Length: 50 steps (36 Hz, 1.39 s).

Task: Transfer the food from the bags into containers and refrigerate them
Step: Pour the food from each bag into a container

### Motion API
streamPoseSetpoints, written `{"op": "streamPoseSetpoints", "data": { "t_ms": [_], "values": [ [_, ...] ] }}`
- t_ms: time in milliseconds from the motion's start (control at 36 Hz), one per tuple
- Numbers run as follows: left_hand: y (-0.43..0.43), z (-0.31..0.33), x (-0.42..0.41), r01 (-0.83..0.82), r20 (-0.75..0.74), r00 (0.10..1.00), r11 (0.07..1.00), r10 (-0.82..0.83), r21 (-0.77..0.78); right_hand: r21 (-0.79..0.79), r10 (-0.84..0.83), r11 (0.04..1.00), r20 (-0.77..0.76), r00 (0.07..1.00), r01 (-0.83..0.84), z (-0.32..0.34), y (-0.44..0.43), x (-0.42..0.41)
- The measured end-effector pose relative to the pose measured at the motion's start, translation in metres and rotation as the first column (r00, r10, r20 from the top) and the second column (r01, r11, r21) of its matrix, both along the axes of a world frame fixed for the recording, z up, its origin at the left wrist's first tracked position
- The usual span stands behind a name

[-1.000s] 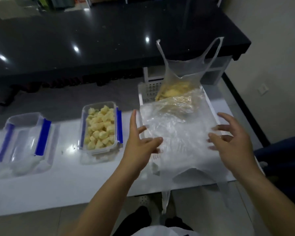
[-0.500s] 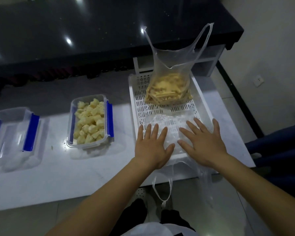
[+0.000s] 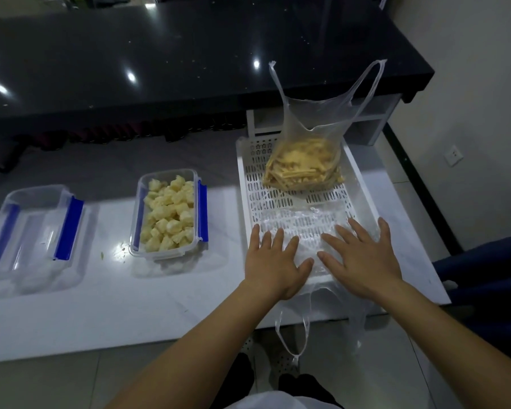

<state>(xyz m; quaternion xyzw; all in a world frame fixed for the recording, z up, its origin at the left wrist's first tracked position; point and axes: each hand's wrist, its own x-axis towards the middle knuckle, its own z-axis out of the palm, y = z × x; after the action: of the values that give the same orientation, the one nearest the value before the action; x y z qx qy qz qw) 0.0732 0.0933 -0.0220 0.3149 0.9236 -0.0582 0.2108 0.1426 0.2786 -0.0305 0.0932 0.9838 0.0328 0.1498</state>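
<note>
No legible text, label, brand, number or sign anywhere in the head view. The clear rectangular plastic container with blue side clips [image 3: 202,212] and the thin clear plastic bag of yellow strips [image 3: 304,166] carry nothing readable. The white perforated plastic tray [image 3: 242,187] has a small moulded pattern near its far left corner, too small to tell whether it is lettering.

I count two bags, an empty bag [image 3: 307,222] at lower right and a full bag [image 3: 304,169] above it, two boxes, an empty box [image 3: 33,222] at far left and a filled box [image 3: 168,214] near centre, and one tray [image 3: 242,187].
</note>
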Motion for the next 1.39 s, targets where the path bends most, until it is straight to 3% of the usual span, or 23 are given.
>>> {"op": "streamPoseSetpoints", "data": {
  "t_ms": [333, 472, 556, 639, 694, 778, 861, 944, 1056, 1222, 1389],
  "values": [
    [-0.001, -0.005, 0.001, -0.021, -0.016, 1.0, 0.998, 0.022, 0.052, -0.022, 0.0, 1.0, -0.004, 1.0, 0.0, 0.006, -0.001, 0.001],
    [-0.003, -0.005, -0.002, -0.082, -0.026, 0.996, 0.97, 0.09, 0.23, -0.052, -0.025, 0.998, -0.03, 0.999, 0.023, 0.011, -0.003, 0.001],
    [-0.003, -0.003, -0.001, -0.087, -0.022, 0.995, 0.963, 0.095, 0.256, -0.05, -0.017, 0.999, -0.023, 1.0, 0.016, 0.014, -0.004, 0.003],
    [-0.004, 0.005, -0.002, -0.149, 0.03, 0.988, 0.896, 0.15, 0.418, -0.196, -0.073, 0.979, -0.088, 0.993, 0.054, 0.021, -0.003, 0.001],
    [-0.006, 0.018, -0.01, -0.239, 0.125, 0.971, 0.766, 0.205, 0.597, -0.423, -0.192, 0.901, -0.188, 0.963, 0.097, 0.031, 0.001, -0.003],
    [-0.012, 0.048, -0.033, -0.299, 0.168, 0.947, 0.558, 0.274, 0.774, -0.738, -0.439, 0.67, -0.306, 0.844, 0.081, 0.058, 0.018, -0.015],
    [-0.015, 0.085, -0.07, -0.266, 0.111, 0.929, 0.429, 0.352, 0.863, -0.878, -0.619, 0.472, -0.273, 0.736, 0.072, 0.091, 0.039, -0.041],
    [-0.01, 0.118, -0.11, -0.197, 0.027, 0.91, 0.375, 0.413, 0.906, -0.957, -0.738, 0.287, -0.201, 0.645, 0.03, 0.121, 0.057, -0.077],
    [0.004, 0.145, -0.154, -0.119, -0.065, 0.907, 0.402, 0.415, 0.908, -0.992, -0.802, 0.122, -0.088, 0.591, 0.017, 0.146, 0.069, -0.116],
    [0.027, 0.16, -0.198, 0.007, -0.26, 0.904, 0.594, 0.34, 0.804, -0.982, -0.768, -0.131, 0.187, 0.613, 0.137, 0.161, 0.071, -0.143],
    [0.048, 0.163, -0.224, 0.078, -0.303, 0.902, 0.572, 0.309, 0.816, -0.987, -0.8, -0.144, 0.161, 0.578, 0.075, 0.174, 0.07, -0.15]
  ]
}}
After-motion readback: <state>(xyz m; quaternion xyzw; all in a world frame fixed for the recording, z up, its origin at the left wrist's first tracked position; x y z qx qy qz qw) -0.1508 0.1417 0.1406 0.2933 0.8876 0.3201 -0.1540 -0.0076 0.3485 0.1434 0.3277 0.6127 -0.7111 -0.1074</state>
